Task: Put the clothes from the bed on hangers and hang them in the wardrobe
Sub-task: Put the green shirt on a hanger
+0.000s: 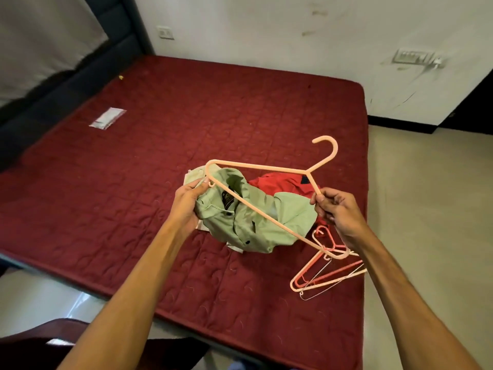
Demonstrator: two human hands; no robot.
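A light green shirt (256,222) is bunched up above the red quilted bed (133,196). My left hand (188,204) grips the shirt at its collar side. My right hand (338,212) pinches a peach plastic hanger (256,168) by its sloping arm just below the hook. The hanger is tilted over the shirt, its hook pointing up and to the right. A red garment (280,182) lies on the bed behind the green shirt, partly hidden by it.
Several pink and peach hangers (322,276) lie in a loose pile near the bed's right edge. A small clear plastic packet (108,118) lies far left on the bed. Beige floor (426,209) runs along the right, a dark headboard (66,84) on the left.
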